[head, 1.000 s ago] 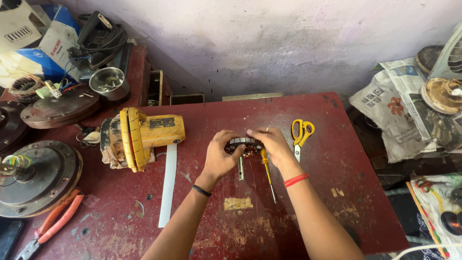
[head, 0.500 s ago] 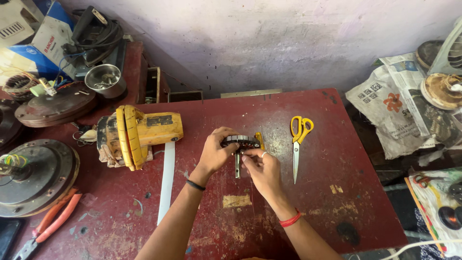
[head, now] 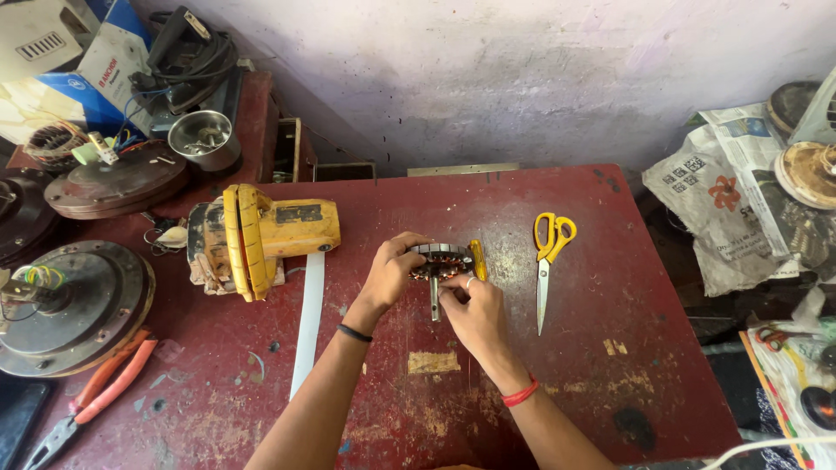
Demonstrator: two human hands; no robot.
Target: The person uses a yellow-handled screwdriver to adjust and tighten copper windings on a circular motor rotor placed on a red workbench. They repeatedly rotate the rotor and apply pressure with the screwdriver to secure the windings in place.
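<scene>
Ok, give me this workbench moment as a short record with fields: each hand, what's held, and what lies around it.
left hand: grips the round wound motor core from its left side
right hand: fingers at the core's underside, by its metal shaft
surface: worn red table
right of hands: yellow-handled scissors, lying flat
left of hands: yellow power tool, long metal strip
far left: red-handled pliers
</scene>
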